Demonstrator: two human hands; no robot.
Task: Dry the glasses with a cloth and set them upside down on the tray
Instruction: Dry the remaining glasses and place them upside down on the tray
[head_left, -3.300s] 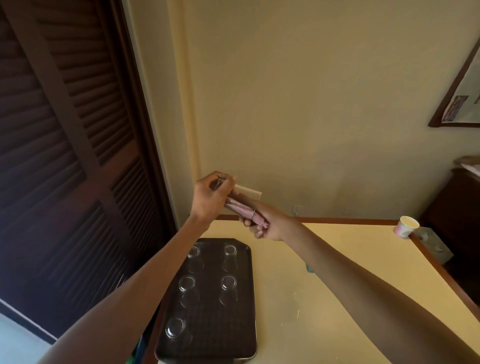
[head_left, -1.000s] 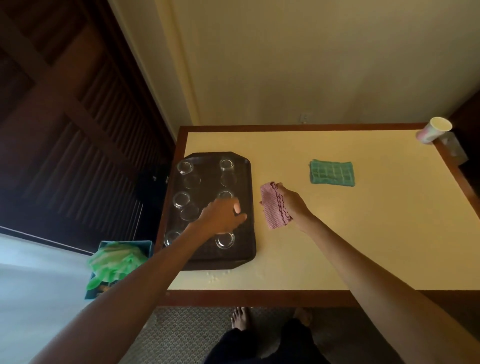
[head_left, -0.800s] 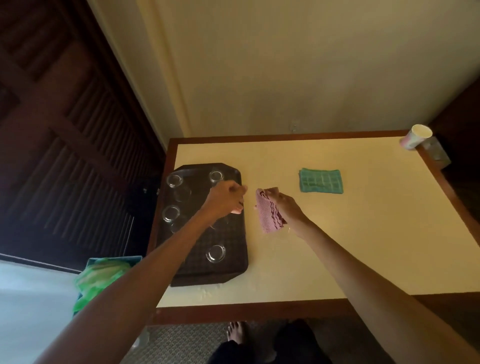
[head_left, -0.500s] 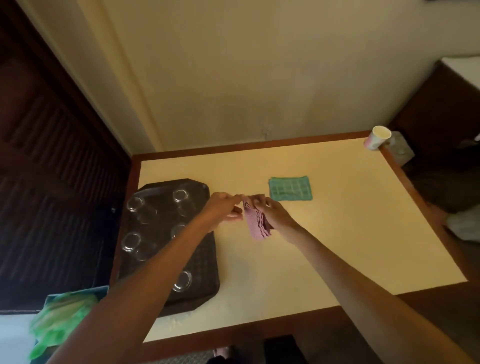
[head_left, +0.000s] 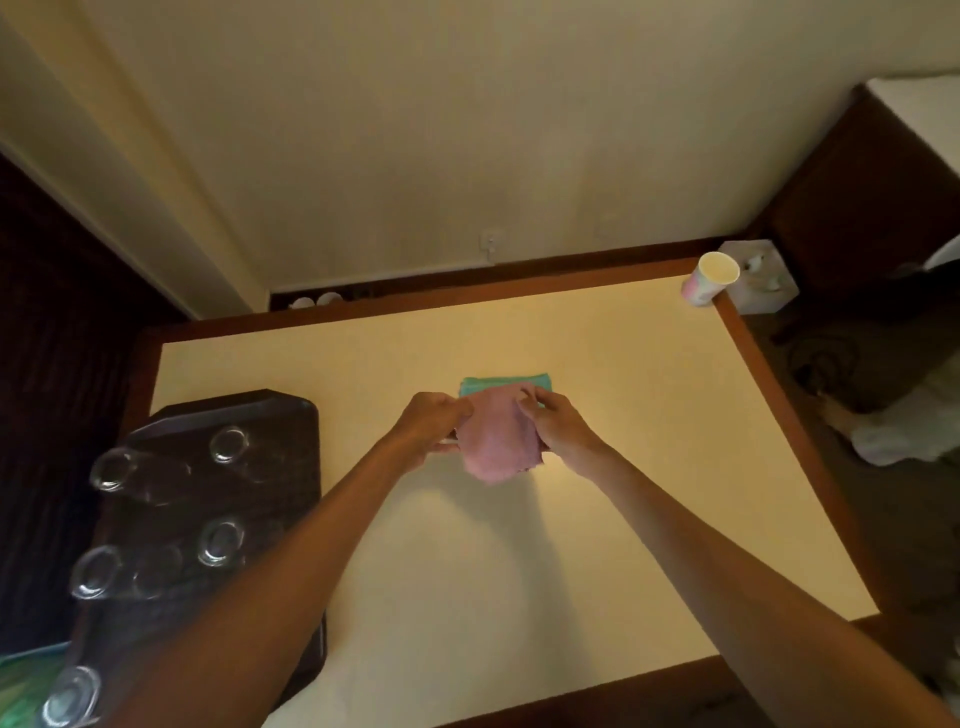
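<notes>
right of the tray (head_left: 280, 467), left hand (head_left: 434, 423) and right hand (head_left: 558, 423) — each grip clamped on the pink cloth (head_left: 498, 441) — should wrap snugly, twist gently, never squeeze.

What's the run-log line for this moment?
left hand: holds pink cloth | right hand: holds same cloth | tray: five glasses showing | green cloth: on table

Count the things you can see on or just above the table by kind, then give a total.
Glasses: 5 in view, all on the tray
Cloths: 2, a pink cloth and a green cloth
Paper cup: 1
Tray: 1
Total: 9
</notes>
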